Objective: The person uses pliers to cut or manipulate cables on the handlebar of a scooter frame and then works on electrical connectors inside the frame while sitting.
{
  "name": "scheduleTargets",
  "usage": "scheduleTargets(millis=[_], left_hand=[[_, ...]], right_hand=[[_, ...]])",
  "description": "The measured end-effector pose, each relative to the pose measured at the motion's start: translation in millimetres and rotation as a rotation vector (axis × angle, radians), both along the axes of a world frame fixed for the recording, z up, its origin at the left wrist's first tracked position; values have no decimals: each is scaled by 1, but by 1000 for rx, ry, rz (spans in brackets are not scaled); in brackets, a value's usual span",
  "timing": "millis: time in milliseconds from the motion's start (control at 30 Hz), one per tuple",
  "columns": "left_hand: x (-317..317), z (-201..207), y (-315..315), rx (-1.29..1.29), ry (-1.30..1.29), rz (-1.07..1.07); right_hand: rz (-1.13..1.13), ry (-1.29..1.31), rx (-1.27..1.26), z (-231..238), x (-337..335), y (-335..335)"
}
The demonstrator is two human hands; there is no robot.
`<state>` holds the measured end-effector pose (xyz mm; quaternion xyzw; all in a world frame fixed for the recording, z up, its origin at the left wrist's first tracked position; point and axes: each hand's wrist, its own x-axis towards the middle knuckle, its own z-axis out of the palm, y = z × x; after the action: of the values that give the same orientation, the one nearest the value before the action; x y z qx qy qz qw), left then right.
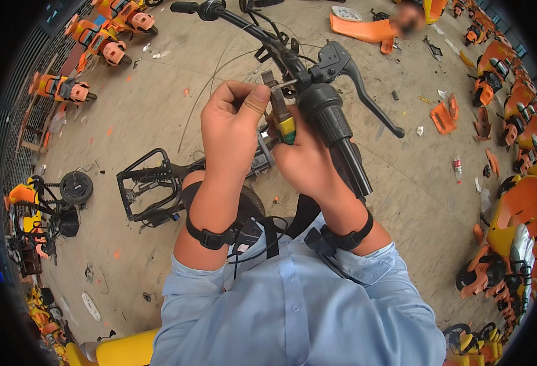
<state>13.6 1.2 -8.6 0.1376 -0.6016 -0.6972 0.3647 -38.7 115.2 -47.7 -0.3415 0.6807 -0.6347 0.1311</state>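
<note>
Grip: black; landmark for this entry.
Tool: metal head, yellow-and-green handle; just left of grip, between both hands.
Rod: thin, metal; upper left of grip, between left fingertips and lever clamp.
Work at rod: apparently tool being set or worked on the fitting beside grip; not evidently finished.
Next move at rod: would call for firm alignment, then a controlled turn or pull.
Left hand: left of grip, raised; fingers pinched narrow at tool's metal end; cannot tell whether they also take rod.
Right hand: lower left of grip, wrist angled inward; fingers curled round tool handle, partly hidden.
</note>
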Motion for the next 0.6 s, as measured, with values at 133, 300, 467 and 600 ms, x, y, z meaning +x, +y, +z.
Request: scheduleTargets(millis=[133,300,467,600], left_hand=[[-5,4,-1,22,23,-37],[0,5,-7,120,-3,-103],[0,1,-6,55,28,-68],[2,-1,-5,39,36,-95]], right_hand=[[-131,297,-78,-18,-16,-23],[-196,633,-35,-19,-46,-36],[-152,475,4,-22,-38,-30],[-54,162,-36,-12,-15,-17]])
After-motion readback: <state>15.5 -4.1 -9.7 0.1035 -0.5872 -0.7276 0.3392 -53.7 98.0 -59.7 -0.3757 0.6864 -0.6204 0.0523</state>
